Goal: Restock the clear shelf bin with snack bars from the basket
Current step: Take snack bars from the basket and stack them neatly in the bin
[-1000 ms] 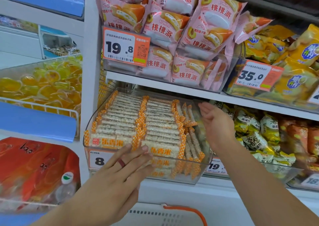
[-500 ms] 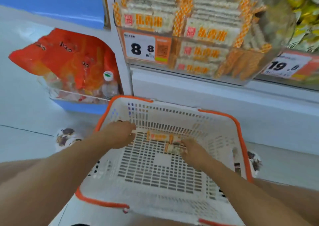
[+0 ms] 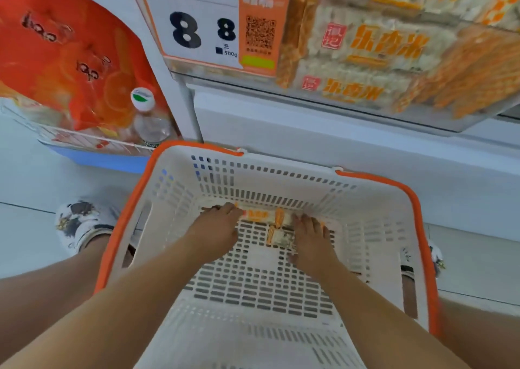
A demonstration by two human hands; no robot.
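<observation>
Fingers, left hand (image 3: 218, 232): laid over the left end of a snack bar (image 3: 260, 217) on the basket floor; fingertips are hidden behind the knuckles, so whether the bar is pinched or only touched cannot be told.
Fingers, right hand (image 3: 311, 240): spread downward beside a second snack bar (image 3: 280, 236), touching its right edge; a firm grasp cannot be confirmed from this angle.
Snack bars: two wrapped bars with orange ends are seen lying on the basket floor near its far wall, one crosswise, the other just in front of it, touching.
Basket (image 3: 374, 228): white slotted plastic with an orange rim, set on the floor; both forearms are reached down into it.
Clear shelf bin (image 3: 464, 121): placed above the basket's far side, filled with stacked bars of the same orange-and-white wrapping.
Price tag (image 3: 208, 28): fixed to the bin front, above the basket's far-left corner, marked 8.8.
Red bags (image 3: 64, 56): stacked up and left of the basket, with a bottle (image 3: 147, 118) upright beside them.
Shoe (image 3: 78, 225): patterned, seen on the floor just left of the basket.
</observation>
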